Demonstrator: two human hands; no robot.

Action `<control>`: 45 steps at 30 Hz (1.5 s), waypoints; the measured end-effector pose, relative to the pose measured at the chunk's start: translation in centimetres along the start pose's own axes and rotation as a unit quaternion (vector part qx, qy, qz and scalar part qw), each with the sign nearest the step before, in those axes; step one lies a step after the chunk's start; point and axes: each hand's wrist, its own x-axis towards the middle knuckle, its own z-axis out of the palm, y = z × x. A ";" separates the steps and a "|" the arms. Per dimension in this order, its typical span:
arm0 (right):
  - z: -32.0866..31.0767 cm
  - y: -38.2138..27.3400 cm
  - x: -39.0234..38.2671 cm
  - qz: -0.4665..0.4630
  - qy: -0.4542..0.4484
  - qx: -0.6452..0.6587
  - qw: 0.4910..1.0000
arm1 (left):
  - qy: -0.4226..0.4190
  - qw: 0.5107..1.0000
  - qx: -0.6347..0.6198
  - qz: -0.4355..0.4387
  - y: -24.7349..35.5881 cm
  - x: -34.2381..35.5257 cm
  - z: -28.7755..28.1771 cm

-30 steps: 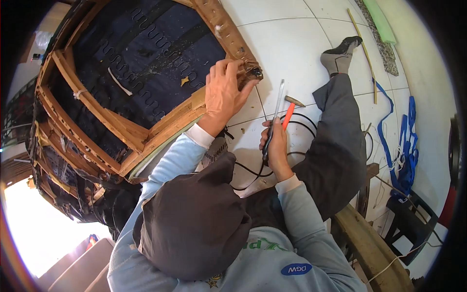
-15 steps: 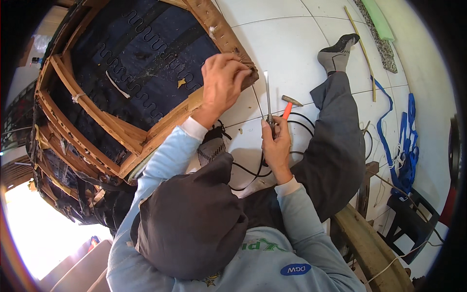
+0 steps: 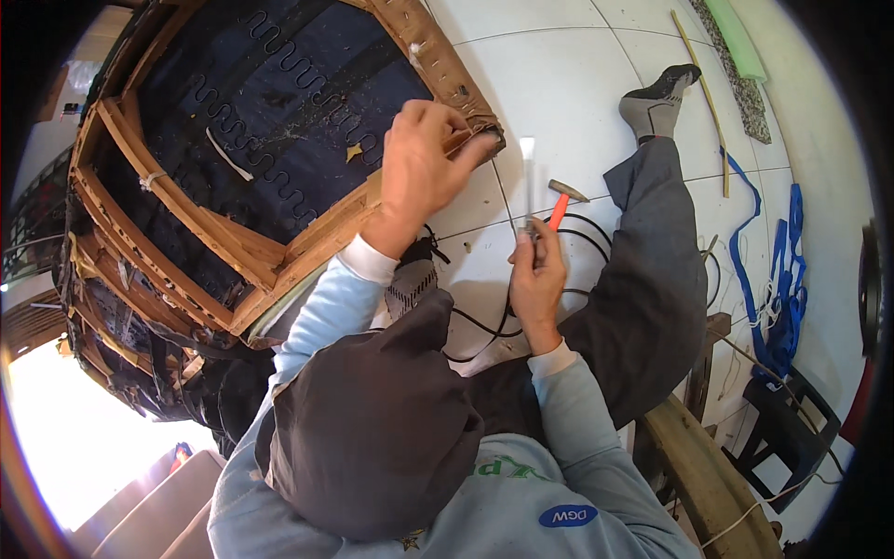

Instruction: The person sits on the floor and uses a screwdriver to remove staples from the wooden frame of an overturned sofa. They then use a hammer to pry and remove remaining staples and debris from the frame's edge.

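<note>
two hands: left hand (image 3: 424, 166), fingers bent at the right corner of the wooden frame (image 3: 438, 65), whether pinching cannot be told; right hand (image 3: 539, 284), fingers closed around a screwdriver (image 3: 529, 186) near that corner.

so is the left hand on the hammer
No, the left hand is at the corner of the wooden frame, while the hammer shows beside the right hand.

Floor (image 3: 521, 74): white tile, dark joints
Centre: orange-handled hammer (image 3: 562, 205), black cable (image 3: 479, 323)
Right side: thin stick (image 3: 711, 112), blue straps (image 3: 778, 337)
</note>
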 end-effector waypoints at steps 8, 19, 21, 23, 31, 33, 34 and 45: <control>-0.5 -0.6 0.7 0.015 -0.022 0.053 0.998 | -0.035 0.987 0.085 0.132 -0.4 0.3 2.3; -0.5 -0.7 0.2 -0.033 -0.060 -0.099 0.993 | 0.133 0.988 -0.002 0.074 -1.2 1.1 2.1; -0.2 -0.4 0.5 -0.038 -0.056 -0.086 0.994 | 0.062 0.998 -0.002 -0.001 -1.4 1.0 0.9; 0.1 -0.3 0.6 -0.044 -0.048 -0.083 0.994 | -0.021 0.997 0.004 -0.075 -0.6 0.3 0.1; 0.9 0.4 0.0 -0.043 -0.035 -0.078 0.995 | -0.249 0.949 0.031 -0.192 -0.8 0.4 1.5; 0.8 -0.1 0.4 -0.039 -0.038 -0.091 0.994 | -0.315 0.923 0.054 -0.213 -0.8 0.8 1.8; 0.7 -0.3 0.8 -0.043 -0.037 -0.098 0.994 | -0.319 0.921 0.049 -0.218 -0.7 0.8 1.9; -1.1 -1.5 2.9 -0.151 -0.063 -0.187 0.969 | -0.291 0.927 0.114 -0.205 0.9 0.0 2.4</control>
